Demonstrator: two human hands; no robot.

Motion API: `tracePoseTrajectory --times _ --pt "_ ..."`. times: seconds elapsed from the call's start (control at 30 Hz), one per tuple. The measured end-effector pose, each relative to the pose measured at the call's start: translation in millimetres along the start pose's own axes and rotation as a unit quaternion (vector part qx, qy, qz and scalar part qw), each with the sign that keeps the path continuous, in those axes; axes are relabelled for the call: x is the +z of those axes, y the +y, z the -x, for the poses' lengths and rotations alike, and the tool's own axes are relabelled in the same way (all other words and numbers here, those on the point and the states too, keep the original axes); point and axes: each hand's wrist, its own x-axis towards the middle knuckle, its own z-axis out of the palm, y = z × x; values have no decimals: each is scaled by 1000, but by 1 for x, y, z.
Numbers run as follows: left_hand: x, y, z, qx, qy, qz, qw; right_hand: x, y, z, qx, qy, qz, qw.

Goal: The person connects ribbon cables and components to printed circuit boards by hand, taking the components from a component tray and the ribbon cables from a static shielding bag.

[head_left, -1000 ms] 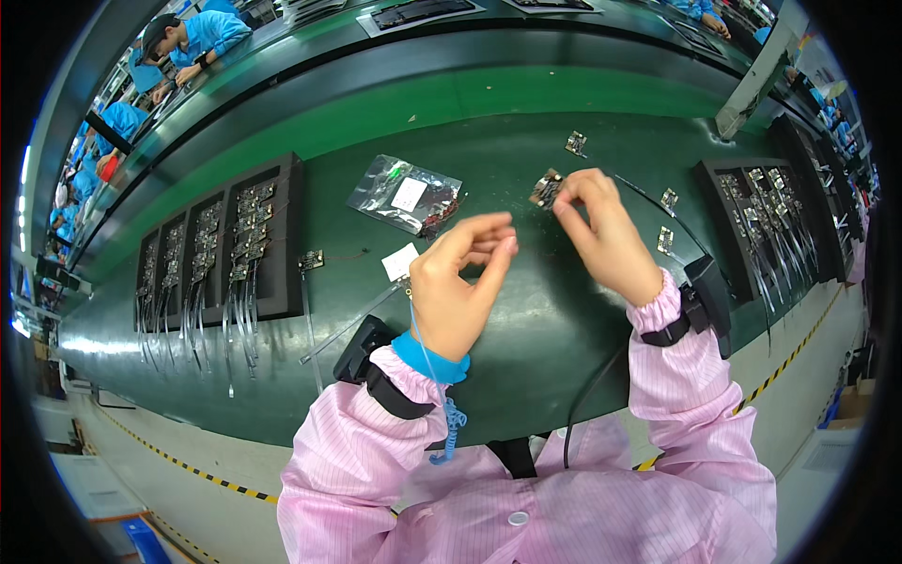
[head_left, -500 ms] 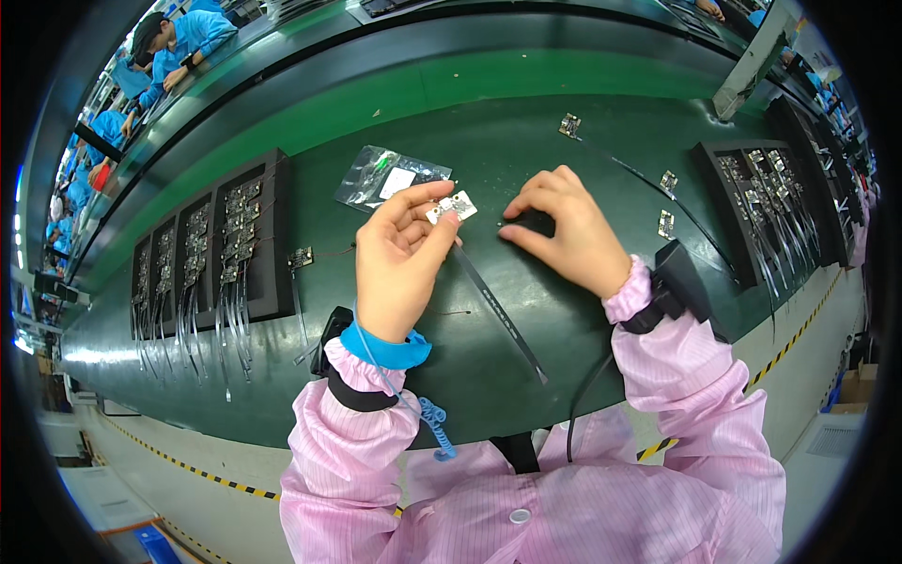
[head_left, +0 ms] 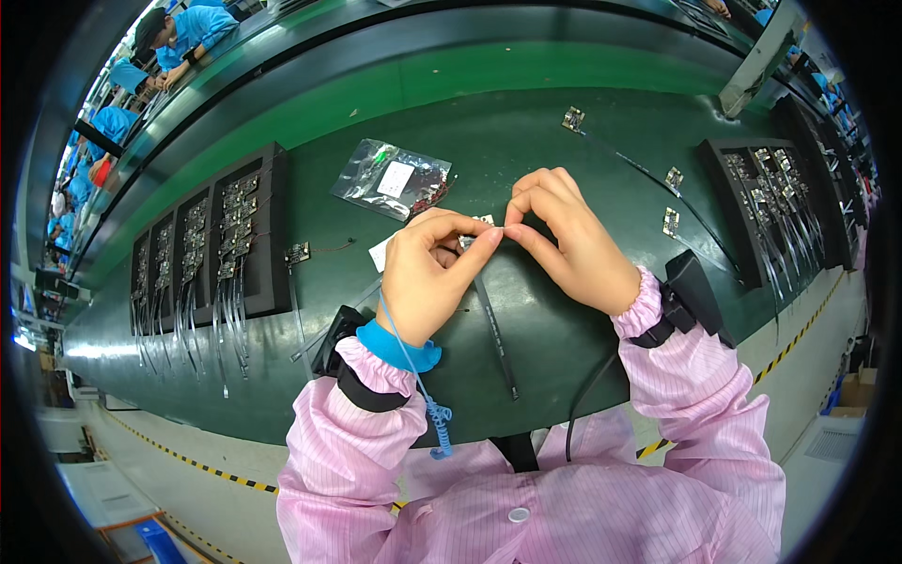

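Note:
My left hand [head_left: 420, 277] is closed on a small circuit board [head_left: 485, 220], mostly hidden behind its fingers. From that board a flat dark ribbon cable [head_left: 495, 329] hangs down over the green bench. Thumb and forefinger of my right hand [head_left: 581, 246] are pinched together at the board's right edge, touching the left fingertips. What lies in that pinch is too small to make out. Just beyond the left hand is a clear plastic bag [head_left: 368, 180] with a white label and thin red and black wires [head_left: 432, 188] at its right end.
On the left stands a black foam tray [head_left: 278, 226] with rows of boards, their cables hanging out; one loose board [head_left: 298, 252] lies beside it. Several loose boards [head_left: 671, 222] lie on the right, near another black tray [head_left: 742, 258]. A blue coiled cord [head_left: 438, 423] hangs from my left wrist.
My left hand has turned and moved slightly right, hiding more of the board. My right fingers have closed in and now meet the left ones. The ribbon cable hangs more steeply.

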Motion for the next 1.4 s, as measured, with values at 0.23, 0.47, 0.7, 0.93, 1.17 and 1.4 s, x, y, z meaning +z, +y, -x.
tracePoseTrajectory --times 0.23,0.47,0.7,0.93,1.17,1.4 --pt "0 4 0 -77 -47 111 990 -1 -7 3 -12 -15 -41 999" --pt "-1 3 0 -64 -49 110 991 -2 -8 6 8 -29 -67 997" --pt "-2 2 0 -61 -48 126 989 -2 -7 7 19 0 -91 996" --pt "-3 3 0 -58 -54 127 989 -5 -7 5 5 12 -97 995" --pt "-4 5 0 -52 -57 110 991 -5 -8 5 20 9 -119 993" --pt "-2 8 -1 -50 -48 163 984 -9 -5 4 -23 18 -1 1000"
